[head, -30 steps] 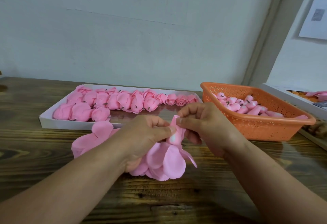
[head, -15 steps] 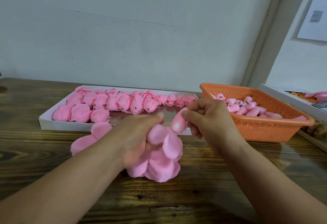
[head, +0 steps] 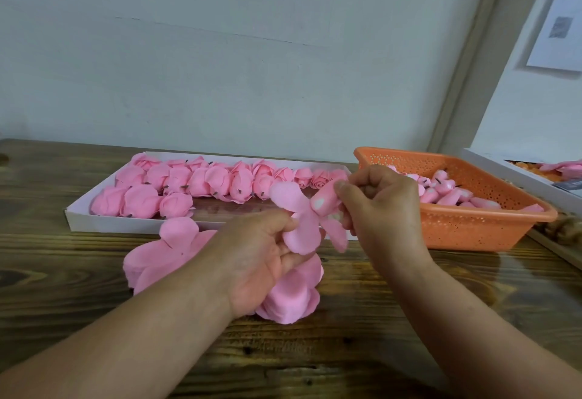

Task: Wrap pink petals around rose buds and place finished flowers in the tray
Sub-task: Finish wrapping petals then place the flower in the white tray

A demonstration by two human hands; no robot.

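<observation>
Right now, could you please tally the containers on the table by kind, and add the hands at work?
White tray holding finished pink flowers: 1
Orange perforated basket holding rose buds: 1
Hands, the left hand holding pink petals and the right hand pinching a rose bud: 2
Total: 4

Matt foam-like petals (head: 302,228), perforated plastic basket (head: 478,228), grainy wooden table (head: 378,335).
</observation>
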